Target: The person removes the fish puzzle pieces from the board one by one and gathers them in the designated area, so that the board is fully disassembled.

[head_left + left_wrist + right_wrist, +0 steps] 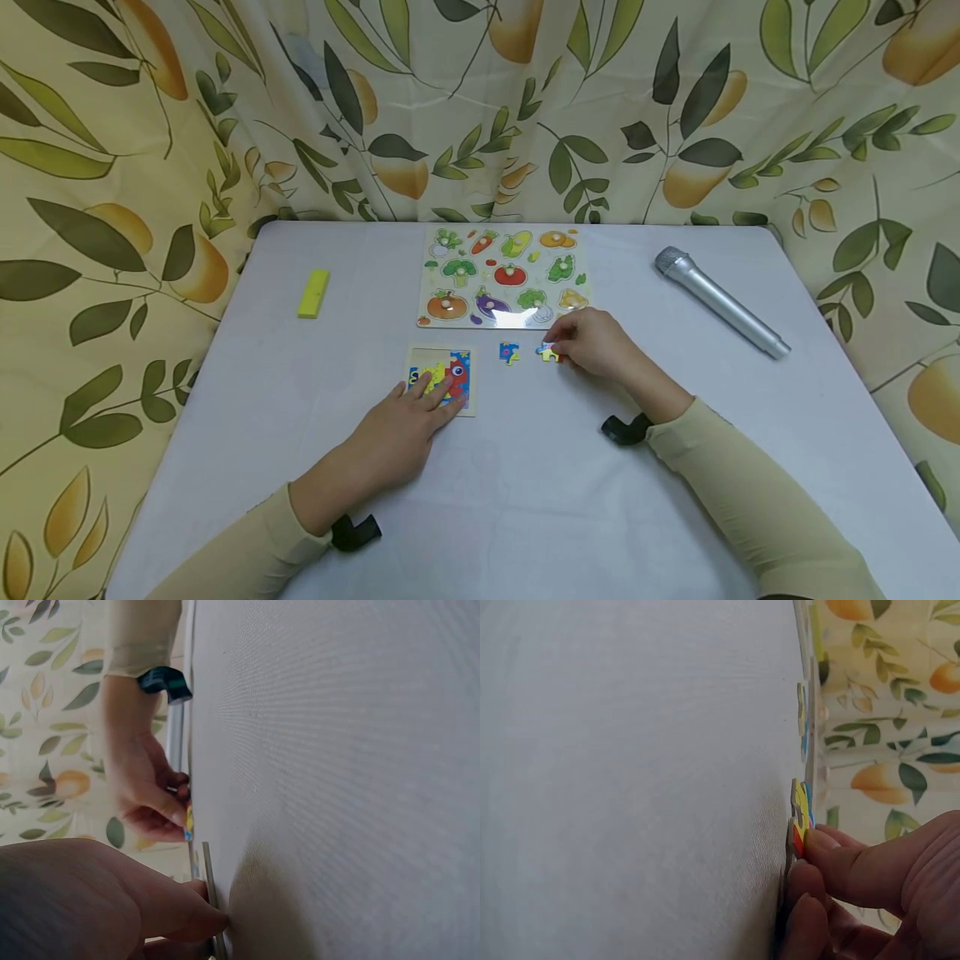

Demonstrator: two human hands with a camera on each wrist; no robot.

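Fingers spread, the left hand (pixel 392 437) rests on the partly filled tray (pixel 429 357); right of it, the right hand's (pixel 600 343) fingers pinch one piece (pixel 547 353), and a loose piece (pixel 508 352) lies between. Seemingly just those two remain unplaced.

Wood-look puzzle tray (pixel 431 357), glossy vegetable board (pixel 536 275)

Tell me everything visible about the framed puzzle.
The framed puzzle, small, pale and wood-like, lies flat on the white table, this side of the vegetable board. Blue, yellow and red pieces partly fill it, a round eye on the red; its far left corner is bare. The left grip rests on it, hiding part.
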